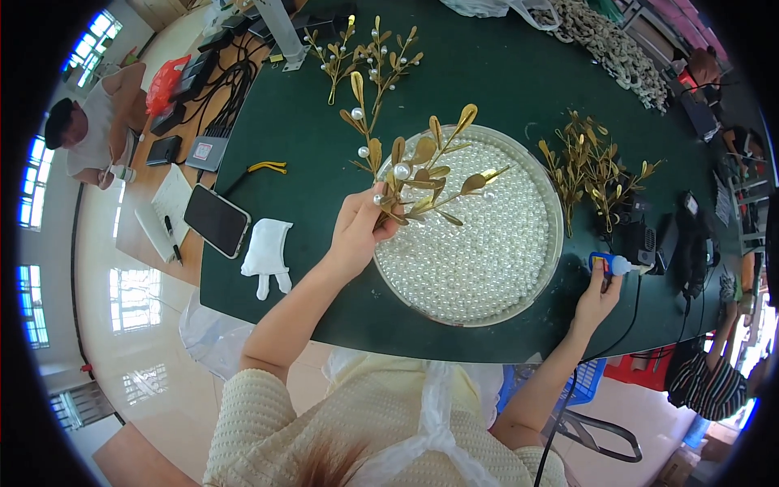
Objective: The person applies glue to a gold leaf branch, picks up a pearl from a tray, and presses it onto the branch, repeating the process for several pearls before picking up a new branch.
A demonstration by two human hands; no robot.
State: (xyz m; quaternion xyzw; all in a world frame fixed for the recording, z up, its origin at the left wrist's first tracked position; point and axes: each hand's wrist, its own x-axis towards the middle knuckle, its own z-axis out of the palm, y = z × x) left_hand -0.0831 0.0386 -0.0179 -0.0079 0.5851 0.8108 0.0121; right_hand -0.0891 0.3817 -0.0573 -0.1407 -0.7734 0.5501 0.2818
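Gold leaf branch [423, 152] in the left hand [357, 234], over the left part of a round pearl tray [559, 235].
In the head view, its stem end is pinched between thumb and fingers; the long axis runs upward, away from the person, with sprigs fanning to the right. The leaves are shiny gold, with white pearls set among them. The tray holds loose clear-white pearls [479, 268]. The right hand [596, 302] grips a blue bottle [600, 263], white nozzle pointing right.
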